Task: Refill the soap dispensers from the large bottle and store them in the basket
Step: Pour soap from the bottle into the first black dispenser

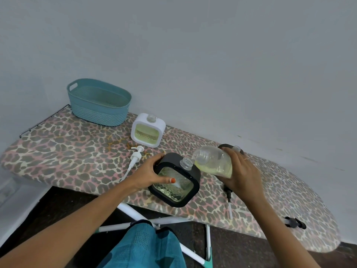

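My left hand [152, 174] grips a black square soap dispenser [176, 185] with a clear open neck, tilted on the leopard-print ironing board [67, 151]. My right hand [240, 171] holds the large clear bottle [212, 161] of yellow-green soap, tipped on its side with its open mouth just above the dispenser's neck. A white square dispenser [148, 130], open at the top and partly filled, stands behind. Another black dispenser [229, 147] is mostly hidden behind my right hand. The teal basket [98, 102] sits empty at the far left of the board.
A white pump head [135, 156] with its tube lies on the board left of my left hand. A black pump [229, 194] lies near the front edge, another [294, 222] at the right. A grey wall runs behind the board. Teal cloth [143, 246] and the board's white legs lie below.
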